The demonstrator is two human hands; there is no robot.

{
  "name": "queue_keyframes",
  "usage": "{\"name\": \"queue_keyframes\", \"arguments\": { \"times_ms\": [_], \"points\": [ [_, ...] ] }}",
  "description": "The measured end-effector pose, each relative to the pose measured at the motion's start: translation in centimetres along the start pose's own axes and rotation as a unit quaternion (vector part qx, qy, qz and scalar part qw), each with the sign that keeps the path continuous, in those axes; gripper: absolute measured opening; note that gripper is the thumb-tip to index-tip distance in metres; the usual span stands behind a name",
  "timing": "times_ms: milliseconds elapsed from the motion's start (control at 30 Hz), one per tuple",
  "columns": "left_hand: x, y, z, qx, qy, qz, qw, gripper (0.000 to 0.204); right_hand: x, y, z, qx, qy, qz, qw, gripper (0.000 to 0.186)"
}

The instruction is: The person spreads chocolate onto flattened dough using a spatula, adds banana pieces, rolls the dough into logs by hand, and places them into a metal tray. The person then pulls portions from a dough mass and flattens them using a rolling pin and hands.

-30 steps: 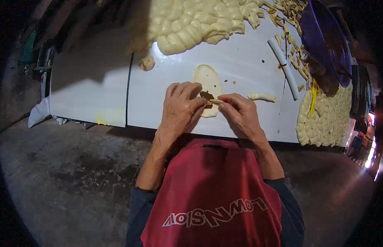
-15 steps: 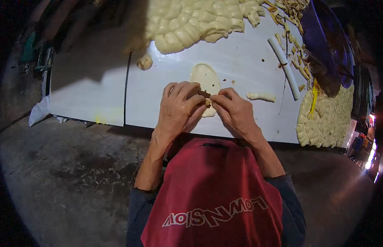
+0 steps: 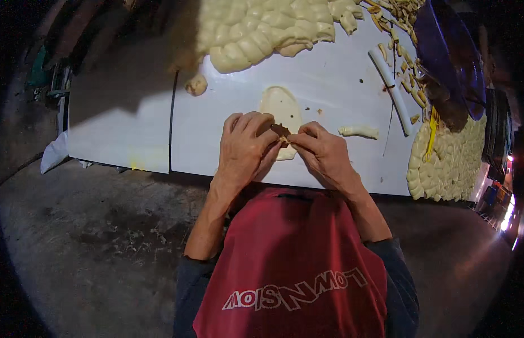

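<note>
One flattened dough piece, on the white table before you.
Your left hand and right hand, thumbs and fingers pinched together, grip small brown-and-pale scraps above its near end.

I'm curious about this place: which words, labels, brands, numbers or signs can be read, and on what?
One line of pale outlined lettering on the red garment; I won't copy its wording.
No other lettering that I can make out on the purple basin, white rod or tabletop.
</note>
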State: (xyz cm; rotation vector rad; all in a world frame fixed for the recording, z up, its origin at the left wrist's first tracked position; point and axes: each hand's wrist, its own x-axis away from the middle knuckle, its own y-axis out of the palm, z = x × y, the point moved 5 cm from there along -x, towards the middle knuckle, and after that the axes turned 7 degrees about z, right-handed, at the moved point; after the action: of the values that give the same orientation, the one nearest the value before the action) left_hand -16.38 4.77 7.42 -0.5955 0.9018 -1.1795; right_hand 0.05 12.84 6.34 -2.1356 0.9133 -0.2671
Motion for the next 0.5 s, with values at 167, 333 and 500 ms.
{"name": "queue_keyframes", "arguments": {
  "times_ms": [167, 333, 500],
  "points": [
    [0.9, -0.4, 0.0, 0.004, 0.013, -0.003, 1.0, 0.022, -0.3, -0.5, -0.8, 0.001, -0.018, -0.009, 1.0, 0.023],
    [2.6, -1.0, -0.8, 0.006, 0.047, -0.032, 0.998, 0.026, 1.4, -0.3, -0.7, 0.068, -0.116, -0.014, 0.991, 0.026],
    [2.8, 0.4, -0.7, 0.006, 0.099, -0.009, 0.995, 0.023, 1.7, 0.9, -0.1, 0.037, -0.11, -0.018, 0.993, 0.017]
  ]
}}
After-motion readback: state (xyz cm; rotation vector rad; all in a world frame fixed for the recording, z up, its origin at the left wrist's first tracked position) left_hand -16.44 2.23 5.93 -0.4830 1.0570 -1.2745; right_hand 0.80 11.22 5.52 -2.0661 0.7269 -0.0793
